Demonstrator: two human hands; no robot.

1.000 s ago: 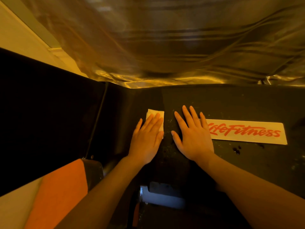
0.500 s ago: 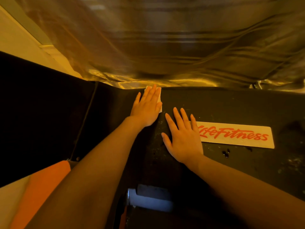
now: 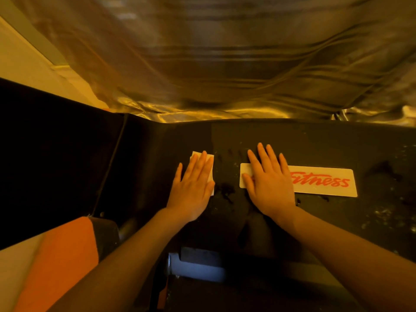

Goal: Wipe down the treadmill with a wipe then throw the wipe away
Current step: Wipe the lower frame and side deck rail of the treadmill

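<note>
A folded white wipe (image 3: 195, 154) lies flat on the black treadmill hood (image 3: 258, 136). My left hand (image 3: 193, 188) presses on it with straight fingers and hides most of it. My right hand (image 3: 269, 183) rests flat on the hood beside it. That hand covers the left end of a pale label with red lettering (image 3: 322, 182). Wet streaks and specks show on the hood between and around the hands.
A shiny wrinkled foil sheet (image 3: 225, 64) hangs just beyond the hood's far edge. A black side panel (image 3: 56, 154) rises at the left with an orange surface (image 3: 56, 262) below it. A pale blue-lit part (image 3: 198, 269) sits under my forearms.
My left hand has slid the wipe back toward me from the hood's far edge. My right hand has shifted right, onto the label's left end.
</note>
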